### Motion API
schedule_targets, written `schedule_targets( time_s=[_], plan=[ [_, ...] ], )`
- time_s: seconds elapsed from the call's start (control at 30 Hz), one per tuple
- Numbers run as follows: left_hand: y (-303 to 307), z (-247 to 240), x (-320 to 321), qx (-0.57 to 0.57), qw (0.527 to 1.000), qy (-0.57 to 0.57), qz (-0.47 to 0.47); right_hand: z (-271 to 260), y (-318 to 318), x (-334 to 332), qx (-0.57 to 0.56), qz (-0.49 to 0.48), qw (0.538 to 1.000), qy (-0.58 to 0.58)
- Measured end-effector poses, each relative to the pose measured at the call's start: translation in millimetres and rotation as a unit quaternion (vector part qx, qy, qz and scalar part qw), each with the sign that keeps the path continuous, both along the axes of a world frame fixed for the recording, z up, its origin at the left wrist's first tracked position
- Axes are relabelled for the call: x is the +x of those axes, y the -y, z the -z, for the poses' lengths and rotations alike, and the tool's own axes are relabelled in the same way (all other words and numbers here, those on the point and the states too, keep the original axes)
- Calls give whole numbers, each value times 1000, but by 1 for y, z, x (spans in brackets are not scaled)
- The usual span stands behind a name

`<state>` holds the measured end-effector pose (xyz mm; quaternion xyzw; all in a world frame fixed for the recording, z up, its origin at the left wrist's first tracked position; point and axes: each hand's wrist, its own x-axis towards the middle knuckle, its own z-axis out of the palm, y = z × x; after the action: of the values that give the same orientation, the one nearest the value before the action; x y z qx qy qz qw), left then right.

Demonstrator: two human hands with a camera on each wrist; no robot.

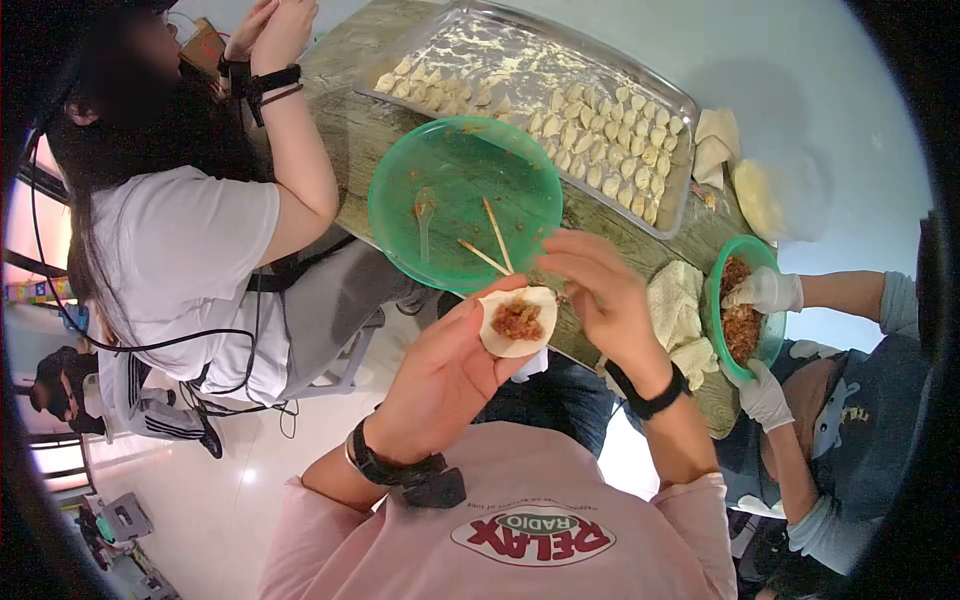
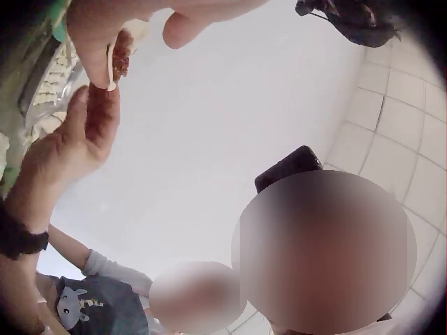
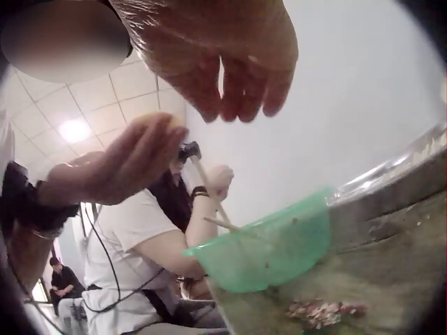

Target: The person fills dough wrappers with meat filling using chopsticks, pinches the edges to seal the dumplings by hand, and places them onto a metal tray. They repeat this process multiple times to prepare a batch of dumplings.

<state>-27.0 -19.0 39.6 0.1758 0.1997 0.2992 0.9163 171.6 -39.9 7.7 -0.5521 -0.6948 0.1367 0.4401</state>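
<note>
Above the lap, my left hand (image 1: 430,385) holds a round pale wrapper (image 1: 545,303) with its thumb and fingers at the edge. A mound of reddish-brown filling (image 1: 517,321) lies on the wrapper's middle. Just right of it is my right hand (image 1: 610,305), fingers loosely bent, somewhat blurred, with nothing seen in them. The right wrist view shows my right hand (image 3: 220,59) with fingers hanging down and my left hand (image 3: 119,167) lower left. In the left wrist view the wrapper (image 2: 111,66) is edge-on, with my right hand (image 2: 66,150) close below; contact there is unclear.
A green basin (image 1: 400,190) with two chopsticks (image 1: 497,235) and a clear spoon (image 1: 425,225) stands beyond my hands. Behind it, a metal tray (image 1: 440,45) holds many dumplings. A cloth (image 1: 675,305) lies right, beside another person's filling bowl (image 1: 713,310). Someone sits left.
</note>
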Motion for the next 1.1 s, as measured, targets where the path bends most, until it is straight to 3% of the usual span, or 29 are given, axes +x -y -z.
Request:
schedule_targets(
  time_s=[0.13, 0.23, 0.37, 0.43, 0.57, 0.8, 0.87, 0.97, 1.1],
  plan=[
    [3, 1, 12, 18, 1000, 0, 18, -25, 44, -1, 43, 59, 996, -54],
    [7, 4, 22, 13, 999, 2, 40, -32, 61, -1, 97, 18, 995, -30],
    [13, 8, 33, 12, 993, 23, 113, -33, 66, 9, -33, 116, 985, -121],
    [17, 7, 39, 29, 992, -2, 123, -29, 65, 19, -167, 27, 955, -242],
    [22, 8, 45, 76, 986, -66, 134, -28, 70, 30, -204, -22, 948, -243],
    [27, 18, 56, 63, 976, -77, 196, -20, 76, 41, -228, -50, 938, -256],
    [27, 19, 57, 56, 975, -75, 202, -22, 79, 42, -284, -62, 893, -343],
    [28, 21, 59, 61, 973, -79, 209, -21, 82, 47, -306, -69, 882, -351],
    [28, 19, 61, 58, 971, -75, 219, -19, 84, 47, -271, -52, 905, -323]
  ],
)
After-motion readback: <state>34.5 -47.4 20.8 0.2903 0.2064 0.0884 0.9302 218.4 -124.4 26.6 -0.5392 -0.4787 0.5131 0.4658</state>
